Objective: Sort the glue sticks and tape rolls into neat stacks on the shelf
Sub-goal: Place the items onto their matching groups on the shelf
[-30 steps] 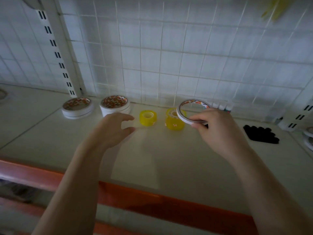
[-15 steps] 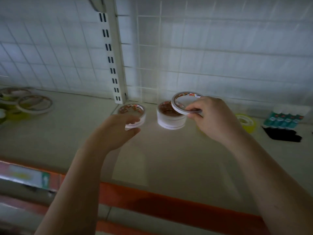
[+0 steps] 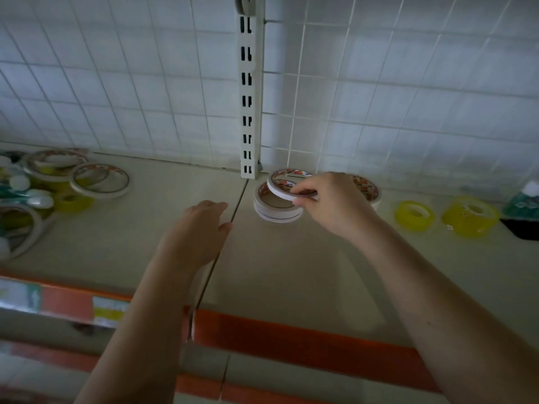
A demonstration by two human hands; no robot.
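My right hand (image 3: 332,204) pinches a thin white tape roll (image 3: 281,183) and holds it tilted just above a short stack of white tape rolls (image 3: 274,212) near the shelf's back. A second white stack (image 3: 368,188) peeks out behind that hand. My left hand (image 3: 195,231) hovers over the shelf (image 3: 291,272) left of the stack, fingers loosely curled, holding nothing. Two yellow tape rolls (image 3: 414,214) (image 3: 469,218) stand to the right. Green glue sticks (image 3: 525,201) show at the right edge.
A loose pile of white and yellow tape rolls (image 3: 58,182) lies at the far left. A slotted upright post (image 3: 248,88) rises against the wire grid back. A black item (image 3: 522,228) sits at the right edge. The shelf's front lip is orange (image 3: 291,330).
The view has swung left. My right hand carried the thin roll leftward from beside the yellow rolls to above the left white stack. My left hand stayed out ahead, holding nothing.
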